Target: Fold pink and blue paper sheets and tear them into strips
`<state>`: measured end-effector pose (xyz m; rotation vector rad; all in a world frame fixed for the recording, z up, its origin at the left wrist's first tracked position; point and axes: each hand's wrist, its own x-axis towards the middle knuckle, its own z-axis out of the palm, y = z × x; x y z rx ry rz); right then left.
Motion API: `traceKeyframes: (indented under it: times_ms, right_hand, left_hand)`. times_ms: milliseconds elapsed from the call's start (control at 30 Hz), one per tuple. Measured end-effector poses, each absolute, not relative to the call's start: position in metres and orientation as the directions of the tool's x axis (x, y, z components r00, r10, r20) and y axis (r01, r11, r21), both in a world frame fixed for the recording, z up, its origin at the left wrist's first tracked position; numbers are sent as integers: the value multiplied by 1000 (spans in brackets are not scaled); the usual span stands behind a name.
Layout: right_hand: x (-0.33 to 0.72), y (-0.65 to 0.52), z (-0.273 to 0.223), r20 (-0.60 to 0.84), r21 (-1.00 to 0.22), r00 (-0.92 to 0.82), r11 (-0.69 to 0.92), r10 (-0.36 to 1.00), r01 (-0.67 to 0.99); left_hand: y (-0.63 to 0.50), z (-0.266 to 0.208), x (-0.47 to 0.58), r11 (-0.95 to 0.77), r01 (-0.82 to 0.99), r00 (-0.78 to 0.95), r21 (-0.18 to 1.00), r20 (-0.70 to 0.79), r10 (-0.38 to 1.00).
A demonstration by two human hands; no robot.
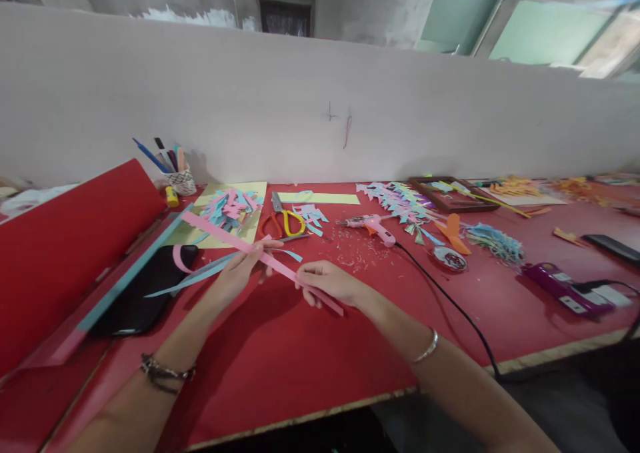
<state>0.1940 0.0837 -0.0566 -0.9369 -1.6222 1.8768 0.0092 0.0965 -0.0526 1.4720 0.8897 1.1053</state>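
A long pink paper strip (pixel 280 267) runs slantwise between my two hands, above the red table (pixel 300 366). My left hand (pixel 246 264) is closed on its middle, and blue paper strips (pixel 200 274) trail out on both sides of that hand. Toward the strip's lower right end, my right hand (pixel 330 282) pinches it between thumb and fingers. Just beyond my hands lie scissors (pixel 286 224) with red and yellow handles and a pile of small pink and blue paper pieces (pixel 230 208). A pink glue gun (pixel 371 228) rests to the right.
A black phone (pixel 147 293) and a red board (pixel 85 253) are at the left. Behind them stands a pen cup (pixel 181 178). The glue gun's black cord (pixel 450 300) crosses toward the front edge. A purple power strip (pixel 567 290) and a brown tray (pixel 450 196) are at the right.
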Motion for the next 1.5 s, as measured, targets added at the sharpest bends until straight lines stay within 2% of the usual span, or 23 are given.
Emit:
traceKeyframes:
  times_ms: [267, 367, 400, 433, 467, 500, 533, 600, 633, 700, 833, 967, 1100, 1200, 1300, 1500]
  right_hand:
    - [196, 78, -51, -214, -972, -878, -185, 427, 147]
    - [198, 78, -49, -286, -945, -946, -209, 150, 253]
    - [199, 79, -49, -302, -937, -952, -201, 50, 287]
    - [201, 80, -49, -298, -938, -955, -186, 7, 292]
    - [203, 81, -50, -257, -953, -965, -179, 48, 245]
    - [206, 83, -50, -173, -973, -969, -181, 176, 140]
    - [208, 85, -51, -59, -984, -929, -175, 366, -7]
    - [209, 90, -53, 136, -954, -665, -85, 734, -289]
    - [208, 92, -53, 169, -936, -504, -22, 847, -352]
    - [203, 94, -56, 137, -952, -290, 45, 947, -301]
    - [186, 92, -64, 46, -998, -174, 37, 984, -55]
    - [178, 87, -69, 134, -988, -72, 139, 988, 67]
    - [180, 86, -68, 207, -975, -76, 212, 975, 64]
    - [181, 87, -66, 198, -978, -90, 203, 976, 51]
    - [181, 87, -64, 160, -987, -114, 162, 981, 12]
    - [174, 78, -64, 123, -992, -316, 127, 941, -10]
  left_hand:
    - [104, -53, 7, -135, -186, -34, 973, 131, 991]
    - [108, -49, 1, -100, -239, -177, 966, 57, 982]
    - [109, -47, -1, -89, -257, -202, 962, 36, 979]
    - [109, -46, -3, -72, -263, -176, 962, 25, 984]
    - [109, -45, -3, -44, -257, -106, 965, 17, 994]
    - [107, -45, -3, -6, -237, -5, 972, 5, 1000]
    - [104, -45, -1, 36, -206, 106, 978, -14, 994]
    - [95, -47, 8, 123, -119, 324, 985, -79, 943]
    - [89, -49, 13, 152, -84, 389, 985, -108, 915]
    - [78, -52, 27, 188, 9, 532, 982, -164, 831]
    - [63, -60, 53, 164, 123, 506, 979, -204, 838]
    - [58, -66, 64, 111, 186, 444, 976, -184, 877]
    - [55, -66, 66, 74, 237, 419, 969, -170, 892]
    - [57, -64, 64, 75, 237, 423, 969, -172, 890]
    - [64, -62, 59, 74, 178, 417, 981, -143, 898]
    - [80, -62, 46, 19, -25, 213, 1000, -13, 977]
